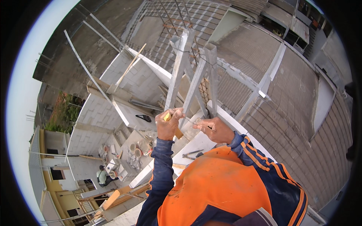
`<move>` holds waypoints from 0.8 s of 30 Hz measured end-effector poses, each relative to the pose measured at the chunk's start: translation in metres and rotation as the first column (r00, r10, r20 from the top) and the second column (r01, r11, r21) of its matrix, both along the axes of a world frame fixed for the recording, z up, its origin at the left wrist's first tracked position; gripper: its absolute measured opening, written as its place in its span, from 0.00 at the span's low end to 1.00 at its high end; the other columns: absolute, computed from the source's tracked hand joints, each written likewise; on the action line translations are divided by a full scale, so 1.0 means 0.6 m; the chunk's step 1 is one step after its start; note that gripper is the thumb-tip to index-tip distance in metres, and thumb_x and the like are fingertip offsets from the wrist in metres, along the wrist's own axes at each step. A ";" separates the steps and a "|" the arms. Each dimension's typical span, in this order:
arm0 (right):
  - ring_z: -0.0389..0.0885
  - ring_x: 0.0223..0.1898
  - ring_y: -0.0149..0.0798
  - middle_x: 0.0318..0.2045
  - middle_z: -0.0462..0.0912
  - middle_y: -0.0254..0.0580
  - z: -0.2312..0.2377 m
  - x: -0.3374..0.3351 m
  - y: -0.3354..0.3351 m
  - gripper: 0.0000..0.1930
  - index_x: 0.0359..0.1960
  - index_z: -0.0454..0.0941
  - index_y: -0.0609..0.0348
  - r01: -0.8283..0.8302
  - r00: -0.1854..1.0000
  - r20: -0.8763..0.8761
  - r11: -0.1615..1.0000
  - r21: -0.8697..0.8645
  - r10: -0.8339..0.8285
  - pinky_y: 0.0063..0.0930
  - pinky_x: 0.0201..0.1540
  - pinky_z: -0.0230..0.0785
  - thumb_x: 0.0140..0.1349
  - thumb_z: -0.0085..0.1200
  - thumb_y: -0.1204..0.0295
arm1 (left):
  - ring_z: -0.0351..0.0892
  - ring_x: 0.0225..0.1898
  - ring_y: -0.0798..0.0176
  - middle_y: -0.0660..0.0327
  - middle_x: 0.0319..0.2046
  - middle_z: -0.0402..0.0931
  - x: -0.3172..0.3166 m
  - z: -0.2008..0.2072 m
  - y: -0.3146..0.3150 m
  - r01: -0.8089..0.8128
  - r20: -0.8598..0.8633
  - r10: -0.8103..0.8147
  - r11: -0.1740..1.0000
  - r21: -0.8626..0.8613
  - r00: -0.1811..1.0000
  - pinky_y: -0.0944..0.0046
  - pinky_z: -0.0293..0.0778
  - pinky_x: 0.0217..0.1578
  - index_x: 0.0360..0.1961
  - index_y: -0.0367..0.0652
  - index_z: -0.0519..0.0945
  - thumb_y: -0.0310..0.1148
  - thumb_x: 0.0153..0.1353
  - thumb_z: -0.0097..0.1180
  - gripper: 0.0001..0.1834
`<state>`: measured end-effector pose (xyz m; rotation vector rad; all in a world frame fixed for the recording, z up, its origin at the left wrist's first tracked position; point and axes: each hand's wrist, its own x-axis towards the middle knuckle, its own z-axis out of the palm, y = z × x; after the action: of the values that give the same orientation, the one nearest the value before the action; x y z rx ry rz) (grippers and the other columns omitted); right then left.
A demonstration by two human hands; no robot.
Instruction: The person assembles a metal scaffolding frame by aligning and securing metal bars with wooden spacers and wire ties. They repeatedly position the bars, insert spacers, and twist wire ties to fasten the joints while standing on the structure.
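Observation:
A thin wire stretches between my two hands, in front of the lower ends of several grey metal channels. My left hand is closed on the wire's left end, and a small yellow piece, whose kind I cannot make out, shows at its fingers. To the right, my right hand pinches the other end between thumb and fingers. Below my hands, a pair of long-handled pincers lies on the pale wall top. Wire also wraps the channels higher up.
Rusty rebar rises behind the channels. A tiled roof spreads out at right. Down on the left are block walls, buckets and a crouching person. Wooden beams lie at lower left; a long pole slants above.

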<state>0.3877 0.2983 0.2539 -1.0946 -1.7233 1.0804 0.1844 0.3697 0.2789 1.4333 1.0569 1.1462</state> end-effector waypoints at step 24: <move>0.83 0.41 0.45 0.39 0.82 0.46 0.008 0.044 -0.012 0.09 0.39 0.82 0.61 0.311 0.950 -0.171 0.847 0.432 -0.262 0.32 0.47 0.75 0.56 0.59 0.81 | 0.72 0.23 0.76 0.57 0.27 0.82 -0.039 0.099 0.066 -0.451 0.183 0.429 0.887 0.097 0.884 0.76 0.64 0.21 0.34 0.34 0.84 0.41 0.61 0.66 0.17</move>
<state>0.4143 0.2909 0.2585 -0.9339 -1.5571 0.4987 0.1611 0.4095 0.3383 1.2085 1.2487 1.6606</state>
